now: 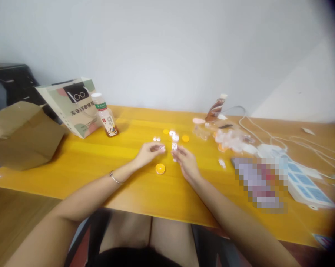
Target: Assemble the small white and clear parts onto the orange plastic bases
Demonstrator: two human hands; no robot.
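Note:
My left hand [148, 154] pinches a small white piece with dark markings [162, 148] between thumb and fingertips, above the yellow table [128, 200]. Close by on its right, my right hand [187, 163] grips an upright white piece with reddish patterning [174, 147]. A round white part [175, 138] appears at the top of that piece; whether they are joined I cannot tell. Nearer me lies an orange disc with a pale rim [160, 168]. Beyond the hands are a yellow disc [165, 131], a white ring [172, 132], an orange disc [185, 138] and two tiny white pieces [156, 139].
On the left stand a brown paper bag [25, 133], a printed gift bag [75, 111] and a labelled bottle [105, 115]. To the right are a brown drink bottle [216, 109], a heap of clear plastic pieces [234, 139], a blurred-out flat item [258, 183] and a white power strip [306, 183] with cables.

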